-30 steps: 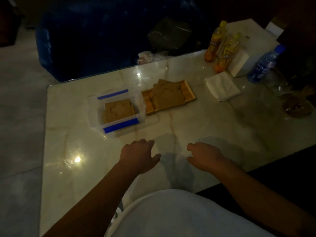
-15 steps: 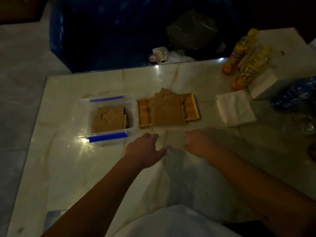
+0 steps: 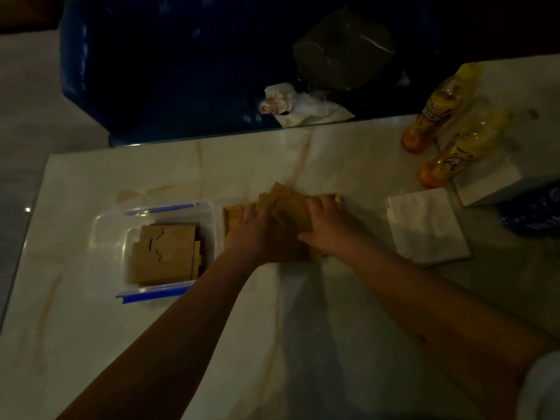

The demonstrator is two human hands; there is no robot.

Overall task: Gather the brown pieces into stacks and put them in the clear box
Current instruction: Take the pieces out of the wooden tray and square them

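Both hands, the left hand (image 3: 259,230) and right hand (image 3: 328,228), lie fingers-down on the heap of brown pieces (image 3: 286,201) in the wooden tray (image 3: 233,219), grip unclear, while left of the left fingers the clear box (image 3: 209,213) holds stacked pieces.

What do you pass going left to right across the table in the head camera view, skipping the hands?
clear box with brown pieces → wooden tray with a pile of brown pieces → white napkin → two orange bottles
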